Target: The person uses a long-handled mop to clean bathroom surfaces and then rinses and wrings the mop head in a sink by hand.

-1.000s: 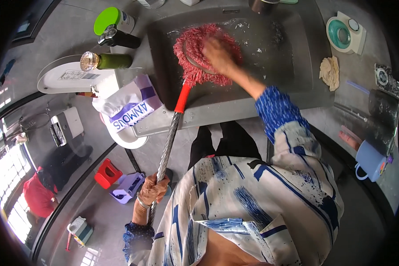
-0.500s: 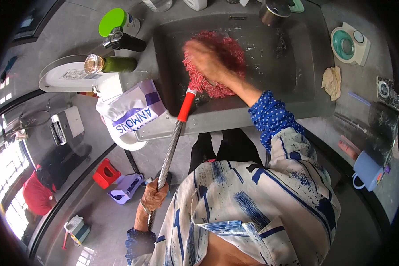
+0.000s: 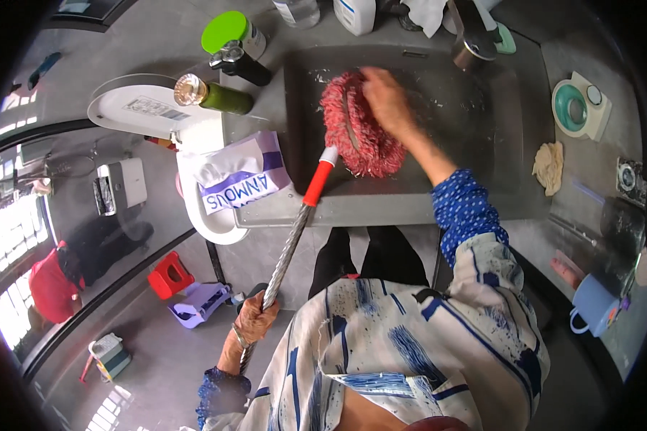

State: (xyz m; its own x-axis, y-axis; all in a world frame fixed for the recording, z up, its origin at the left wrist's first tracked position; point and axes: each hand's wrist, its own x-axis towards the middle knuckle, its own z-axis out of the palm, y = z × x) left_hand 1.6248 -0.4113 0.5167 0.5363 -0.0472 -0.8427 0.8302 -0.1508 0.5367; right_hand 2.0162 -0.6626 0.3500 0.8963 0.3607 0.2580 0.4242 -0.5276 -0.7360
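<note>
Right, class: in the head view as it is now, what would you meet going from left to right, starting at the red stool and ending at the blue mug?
Red stool → left hand → mop head → metal cup → cloth → blue mug.

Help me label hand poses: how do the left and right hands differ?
The left hand wraps the silver handle; the right hand is on the pink mop head. The left hand is outside the sink, the right hand over it. Both emerge from blue cuffs.
</note>
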